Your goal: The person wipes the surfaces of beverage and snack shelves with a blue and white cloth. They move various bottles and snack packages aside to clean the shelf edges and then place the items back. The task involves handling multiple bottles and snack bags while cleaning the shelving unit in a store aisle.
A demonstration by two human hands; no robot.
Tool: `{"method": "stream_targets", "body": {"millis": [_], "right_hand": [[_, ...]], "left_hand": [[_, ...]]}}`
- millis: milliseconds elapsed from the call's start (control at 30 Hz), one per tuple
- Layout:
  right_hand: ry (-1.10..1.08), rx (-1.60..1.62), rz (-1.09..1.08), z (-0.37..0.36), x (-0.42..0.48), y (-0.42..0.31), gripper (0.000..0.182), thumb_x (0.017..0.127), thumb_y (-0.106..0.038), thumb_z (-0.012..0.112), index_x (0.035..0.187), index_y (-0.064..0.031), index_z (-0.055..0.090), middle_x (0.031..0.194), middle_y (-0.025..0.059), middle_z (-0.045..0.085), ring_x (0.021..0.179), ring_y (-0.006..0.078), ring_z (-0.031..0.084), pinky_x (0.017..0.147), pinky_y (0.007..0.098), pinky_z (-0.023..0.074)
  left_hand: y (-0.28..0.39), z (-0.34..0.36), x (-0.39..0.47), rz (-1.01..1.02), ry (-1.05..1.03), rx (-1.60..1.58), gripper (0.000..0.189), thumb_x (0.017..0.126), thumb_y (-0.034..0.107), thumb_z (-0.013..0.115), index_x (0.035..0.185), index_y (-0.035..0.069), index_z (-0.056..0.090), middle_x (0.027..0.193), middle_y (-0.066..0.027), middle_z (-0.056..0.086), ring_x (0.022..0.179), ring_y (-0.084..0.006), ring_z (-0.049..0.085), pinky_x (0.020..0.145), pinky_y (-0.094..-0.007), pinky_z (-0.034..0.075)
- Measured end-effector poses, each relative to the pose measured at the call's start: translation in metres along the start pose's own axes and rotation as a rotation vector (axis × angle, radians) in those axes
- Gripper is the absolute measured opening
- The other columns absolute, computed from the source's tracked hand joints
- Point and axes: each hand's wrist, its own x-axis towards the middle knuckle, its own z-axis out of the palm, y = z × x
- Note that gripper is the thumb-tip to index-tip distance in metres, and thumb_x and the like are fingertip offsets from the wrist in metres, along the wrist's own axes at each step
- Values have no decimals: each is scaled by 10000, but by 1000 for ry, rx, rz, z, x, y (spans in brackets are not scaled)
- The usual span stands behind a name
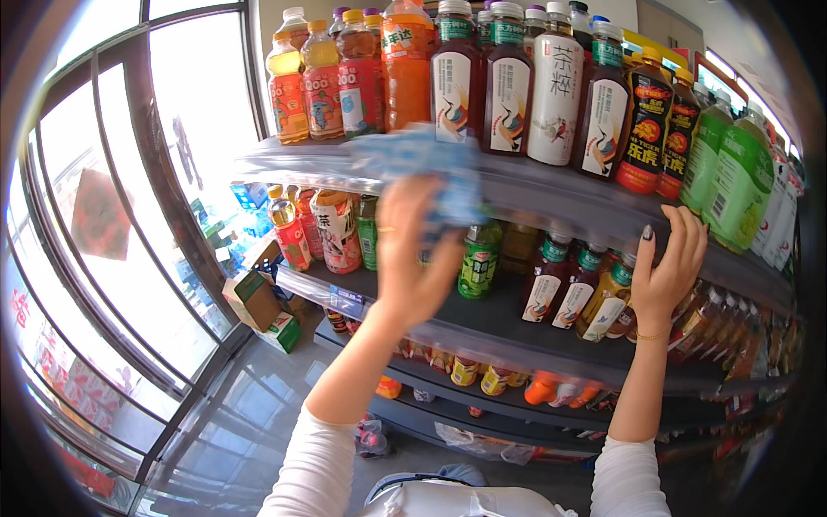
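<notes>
My left hand (413,252), blurred, grips a blue-and-white cloth (426,161) at the front edge of the top shelf (517,181). The cloth overlaps the foot of a large orange soda bottle (407,71) and of a dark tea bottle (455,71) in the picture; whether it touches them I cannot tell. Further right, my right hand (669,271) has its fingertips against the same shelf edge, thumb spread, with nothing held. Behind those fingers stand black-and-red energy drink bottles (646,123) and green-labelled bottles (736,168).
On the shelf below (504,316) stand a green drink bottle (479,258), a pink-labelled bottle (334,232) and several tea bottles (549,278). Lower shelves carry small yellow containers (465,371). Cardboard boxes (255,300) sit on the floor near the glass door (123,213).
</notes>
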Motion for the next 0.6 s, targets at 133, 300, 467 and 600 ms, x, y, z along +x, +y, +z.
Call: {"method": "stream_targets", "body": {"millis": [133, 300, 467, 600], "right_hand": [[-10, -8, 8, 0, -3, 2, 322, 880, -172, 579, 1172, -36, 556, 1200, 127, 546, 1154, 344, 481, 1070, 518, 313], [-17, 14, 19, -2, -4, 4, 310, 899, -171, 572, 1173, -28, 563, 1209, 133, 543, 1163, 352, 474, 1073, 510, 305], [-7, 34, 23, -1, -4, 4, 307, 900, -164, 578, 1167, -13, 571, 1203, 142, 550, 1156, 356, 482, 1062, 497, 314], [-5, 50, 33, -2, -1, -3, 304, 897, -156, 584, 1163, -9, 574, 1194, 146, 556, 1152, 359, 486, 1052, 493, 324]], "left_hand": [[2, 25, 8, 148, -242, 211, 436, 775, 80, 603, 1210, 97, 591, 1291, -108, 543, 1256, -364, 441, 1074, -534, 281], [-42, 8, 16, 224, -83, 281, 325, 715, 54, 595, 1038, 32, 624, 1111, -139, 622, 1065, -355, 549, 965, -522, 398], [-121, -43, 16, 165, 16, 362, 283, 727, 5, 558, 1002, -18, 619, 970, -180, 612, 942, -383, 566, 915, -496, 424], [-219, -114, 6, -29, 182, 474, 252, 847, 41, 516, 1062, -44, 618, 961, -183, 626, 918, -352, 593, 879, -411, 449]]}}
